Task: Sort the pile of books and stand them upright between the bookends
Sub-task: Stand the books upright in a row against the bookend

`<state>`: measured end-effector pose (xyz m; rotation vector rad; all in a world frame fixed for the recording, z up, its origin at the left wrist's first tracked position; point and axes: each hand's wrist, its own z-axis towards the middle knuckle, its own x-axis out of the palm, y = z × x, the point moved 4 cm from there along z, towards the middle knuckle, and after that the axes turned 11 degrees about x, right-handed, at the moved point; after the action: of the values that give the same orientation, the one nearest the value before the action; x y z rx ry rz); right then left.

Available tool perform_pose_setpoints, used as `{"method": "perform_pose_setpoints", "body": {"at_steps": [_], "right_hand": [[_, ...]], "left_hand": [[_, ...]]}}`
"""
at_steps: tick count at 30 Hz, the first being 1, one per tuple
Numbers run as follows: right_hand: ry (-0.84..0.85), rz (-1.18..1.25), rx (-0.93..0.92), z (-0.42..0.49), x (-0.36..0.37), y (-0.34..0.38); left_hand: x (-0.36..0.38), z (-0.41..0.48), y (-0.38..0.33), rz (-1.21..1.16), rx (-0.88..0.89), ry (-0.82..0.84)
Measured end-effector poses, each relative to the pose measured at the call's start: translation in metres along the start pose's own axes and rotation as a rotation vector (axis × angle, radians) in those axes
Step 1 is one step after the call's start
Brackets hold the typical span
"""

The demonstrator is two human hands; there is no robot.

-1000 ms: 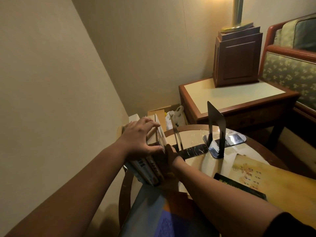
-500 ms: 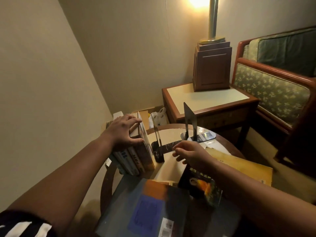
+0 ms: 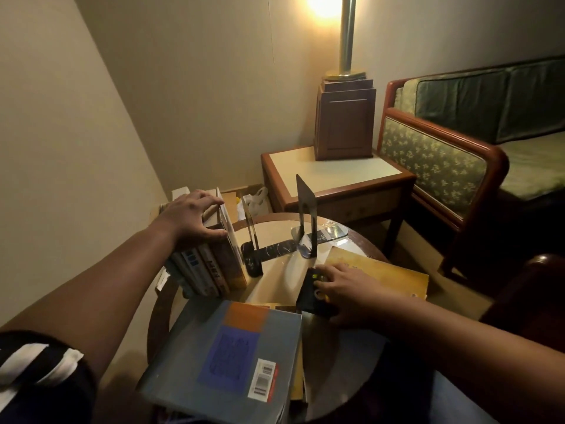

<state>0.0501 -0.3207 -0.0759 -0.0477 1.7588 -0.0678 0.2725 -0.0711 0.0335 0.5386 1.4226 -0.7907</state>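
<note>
1. Left hand (image 3: 195, 218), at 10 o'clock on the round glass-topped wooden table (image 3: 360, 247): fingers curled over the top edges of a row of upright books (image 3: 214, 267), thumb pressed to the rightmost spine. Clamped on the row.
2. The row has about four or five volumes with pale and brown spines. It leans slightly and stands just left of the near black metal bookend (image 3: 254, 240), outside the gap.
3. The far black metal bookend (image 3: 305, 214) stands upright at 12 o'clock. The two bookends' flat feet overlap on the glass between them.
4. Right hand (image 3: 345, 290), at 3 o'clock: fingers apart and only lightly bent, laid on the cover of a small black book (image 3: 310, 296). The fingertips reach its far edge and the palm covers its near right corner.
5. A large yellow-ochre book (image 3: 385, 270) lies flat beside the black one, at 2 o'clock, partly under the right hand.
6. A large grey book with orange and blue blocks (image 3: 226, 356) lies flat at 6 o'clock, topping a stack.
7. Writing: dark lettering on the spines is too blurred to read. The grey cover has a white barcode sticker with a red strip near its lower right corner, digits illegible. The black cover has yellow-green marks, unreadable.
8. Beyond the table, at 1 o'clock: a wooden side table (image 3: 336, 169) carrying a lit brass lamp on a wooden base (image 3: 345, 120).
</note>
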Motion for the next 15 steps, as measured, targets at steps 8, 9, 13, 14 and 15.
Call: {"method": "perform_pose_setpoints", "body": {"at_steps": [8,9,13,14,15], "right_hand": [[0.038,0.161,0.109,-0.013,-0.014,-0.033],[0.052,0.140,0.102,-0.012,-0.012,-0.032],[0.117,0.007,-0.019,-0.007,-0.001,-0.020],[0.126,-0.024,-0.042,-0.005,0.003,-0.018],[0.124,-0.043,-0.056,-0.003,0.005,-0.018]], "left_hand": [[0.004,0.005,0.004,-0.004,0.019,0.009],[0.004,0.005,0.003,-0.004,0.020,0.007],[0.003,0.006,0.000,-0.009,0.020,0.004],[0.003,0.005,-0.001,-0.008,0.018,0.001],[0.003,0.005,0.000,-0.008,0.017,-0.001]]}}
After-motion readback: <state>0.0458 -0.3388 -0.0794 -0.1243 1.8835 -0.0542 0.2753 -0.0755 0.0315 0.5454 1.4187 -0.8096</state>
